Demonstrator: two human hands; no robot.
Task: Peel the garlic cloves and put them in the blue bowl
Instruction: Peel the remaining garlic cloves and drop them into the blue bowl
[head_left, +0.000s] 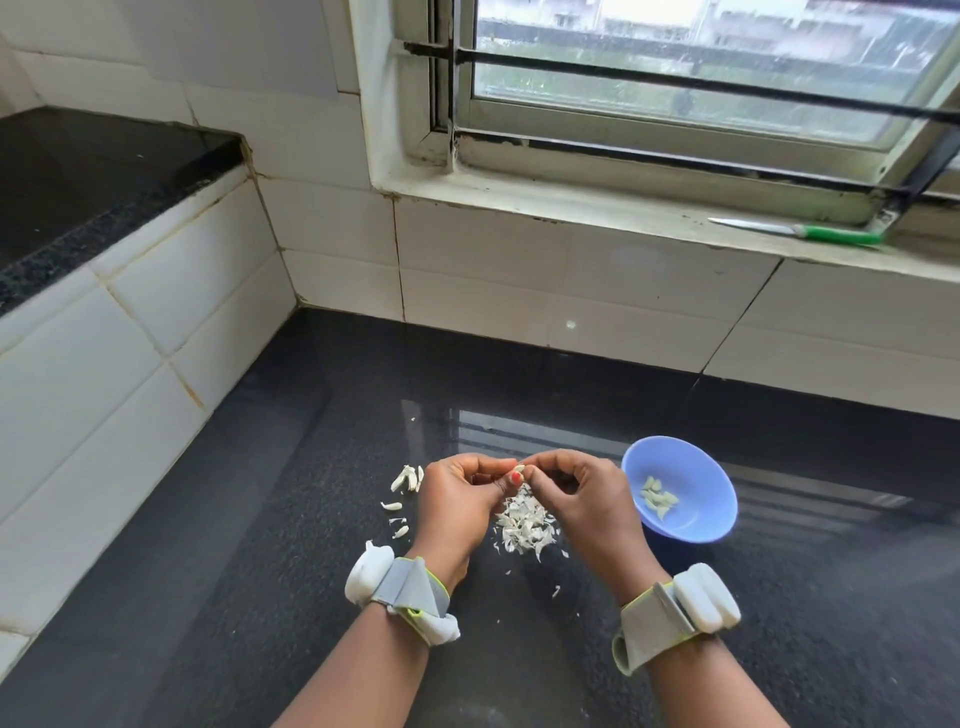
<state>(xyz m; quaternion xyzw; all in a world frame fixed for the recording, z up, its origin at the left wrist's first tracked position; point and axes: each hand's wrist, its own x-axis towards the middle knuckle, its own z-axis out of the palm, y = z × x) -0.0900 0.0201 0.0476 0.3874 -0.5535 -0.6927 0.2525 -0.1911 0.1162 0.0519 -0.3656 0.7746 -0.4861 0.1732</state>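
Observation:
Over the black counter, my left hand (460, 501) and my right hand (576, 499) meet fingertip to fingertip, both pinching one small garlic clove (519, 469). Most of the clove is hidden by the fingers. Below the hands lies a heap of white garlic skins (524, 525). Several unpeeled cloves (408, 478) lie on the counter to the left of my left hand. The blue bowl (696, 462) stands just right of my right hand and holds several peeled cloves (657, 498).
A green-handled knife (810, 232) lies on the window sill at the back right. White tiled walls close the counter (260, 519) at the back and left, and a raised black ledge (78, 171) sits at upper left. Skin flakes are scattered near my wrists.

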